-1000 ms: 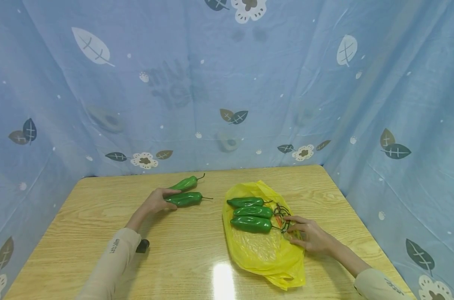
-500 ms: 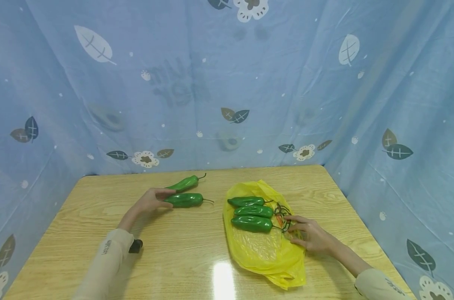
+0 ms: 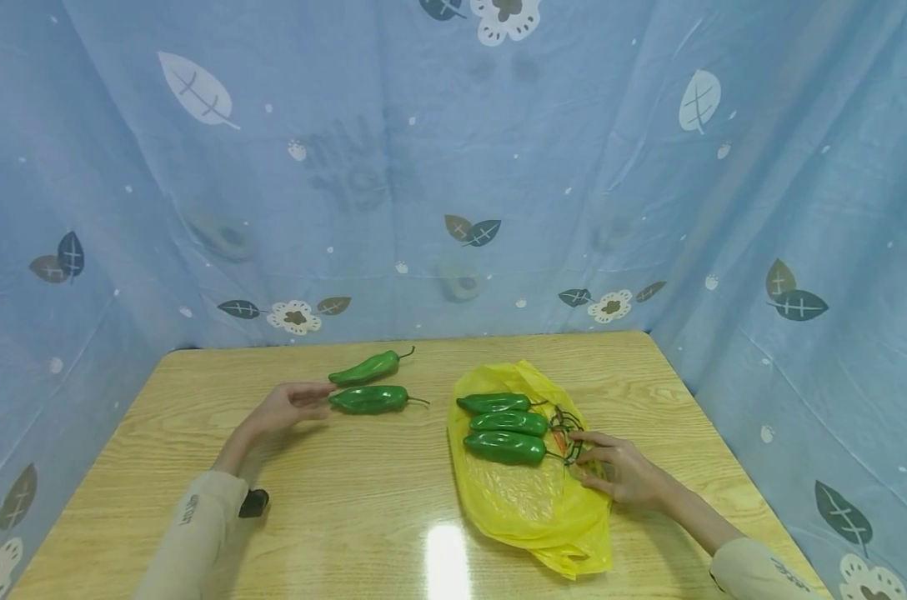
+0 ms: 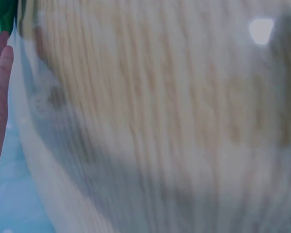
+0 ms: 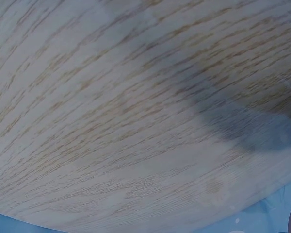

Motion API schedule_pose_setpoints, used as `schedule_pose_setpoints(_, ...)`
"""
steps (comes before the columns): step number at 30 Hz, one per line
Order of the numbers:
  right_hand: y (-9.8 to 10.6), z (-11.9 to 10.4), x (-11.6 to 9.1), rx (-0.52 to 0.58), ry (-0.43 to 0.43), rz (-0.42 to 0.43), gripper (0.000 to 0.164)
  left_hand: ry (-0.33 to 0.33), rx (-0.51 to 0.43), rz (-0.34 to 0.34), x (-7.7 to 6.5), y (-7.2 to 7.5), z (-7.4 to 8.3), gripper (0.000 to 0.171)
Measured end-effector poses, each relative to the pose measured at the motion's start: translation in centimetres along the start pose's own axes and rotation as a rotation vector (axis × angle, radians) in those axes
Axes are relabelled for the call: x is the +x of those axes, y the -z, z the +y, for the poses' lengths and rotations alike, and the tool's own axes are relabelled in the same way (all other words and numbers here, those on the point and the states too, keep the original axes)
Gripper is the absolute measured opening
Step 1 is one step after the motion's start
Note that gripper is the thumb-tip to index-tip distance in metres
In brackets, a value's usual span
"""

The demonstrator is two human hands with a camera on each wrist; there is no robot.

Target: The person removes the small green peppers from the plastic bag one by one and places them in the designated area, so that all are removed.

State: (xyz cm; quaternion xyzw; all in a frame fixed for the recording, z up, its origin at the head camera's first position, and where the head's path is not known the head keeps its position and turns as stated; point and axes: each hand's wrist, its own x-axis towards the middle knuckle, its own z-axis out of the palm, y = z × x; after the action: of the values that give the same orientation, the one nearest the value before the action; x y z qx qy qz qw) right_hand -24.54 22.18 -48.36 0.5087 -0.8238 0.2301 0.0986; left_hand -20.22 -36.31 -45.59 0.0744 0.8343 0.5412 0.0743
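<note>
Two long green peppers lie on the wooden table at left: a curved far pepper and a straighter near pepper, stems to the right. My left hand is just left of their tips, fingers loosely extended with nothing in them. In the left wrist view its fingers show beside a bit of green. Three more green peppers, the nearest being a plump pepper, lie in a row on a yellow plastic bag. My right hand rests at the bag's right edge, fingers relaxed, by a tangle of thin dark stems.
The wooden table runs back to a blue patterned curtain, which also closes in both sides. A small black object sits at the left wrist.
My left hand has let go of the near green pepper and drawn back to the left, leaving both left peppers on the table. My right hand stays at the bag.
</note>
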Motion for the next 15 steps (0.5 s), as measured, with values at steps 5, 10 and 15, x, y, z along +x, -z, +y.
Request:
schedule_pose_setpoints(5,-0.1,0.1,0.0,-0.002,0.013,0.004,0.024,0.012,-0.005,0.029,-0.9,0.2,-0.2,0.055)
schedule_pose_setpoints(10,-0.1,0.1,-0.1,-0.006,0.013,-0.003,0.023,0.005,-0.060,0.014,-1.5,0.4,-0.6,0.053)
schedule_pose_setpoints(15,-0.1,0.1,-0.1,-0.013,-0.001,-0.009,0.022,-0.007,-0.102,0.013,-2.2,0.3,-0.9,0.053)
